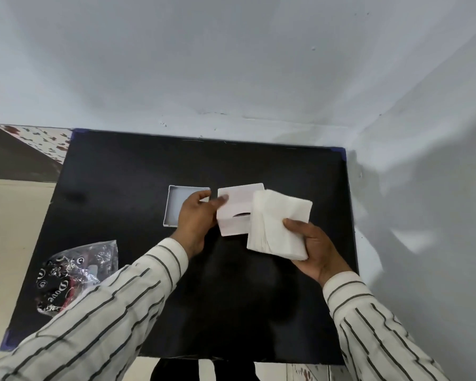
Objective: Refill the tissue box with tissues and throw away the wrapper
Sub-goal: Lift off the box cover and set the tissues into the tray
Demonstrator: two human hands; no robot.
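Note:
My left hand grips the left side of a white tissue box cover, which shows a dark slot in its face and is tilted above the black table. My right hand holds a thick stack of white tissues just to the right of that cover, overlapping its right edge. A shallow white box tray lies open on the table to the left, partly hidden behind my left hand. The crumpled clear wrapper with printed lettering lies near the table's left front edge.
The black table top is set into a corner, with pale walls behind and to the right. A patterned floor shows at the far left. Striped sleeves cover both forearms.

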